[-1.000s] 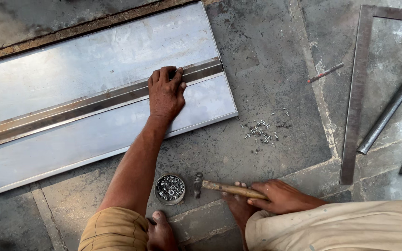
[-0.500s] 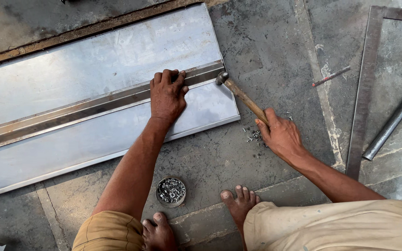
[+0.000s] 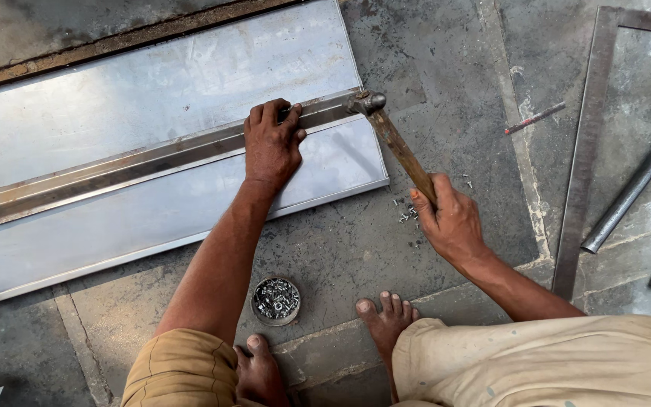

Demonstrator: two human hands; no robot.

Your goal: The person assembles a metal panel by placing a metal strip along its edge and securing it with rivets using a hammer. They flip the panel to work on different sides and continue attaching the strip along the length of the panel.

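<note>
A long sheet-metal panel lies flat on the concrete floor. The left hand presses its ridge, fingers together, steadying it. The right hand, fingers wrapped around the handle, sets the hammer head at the ridge's end. A small tin of screws sits near the feet.

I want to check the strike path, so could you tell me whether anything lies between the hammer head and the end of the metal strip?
Nothing visible does. The hammer, gripped by the right hand, has its head right at the strip end. The left hand presses the strip further along, clear of the head.
</note>
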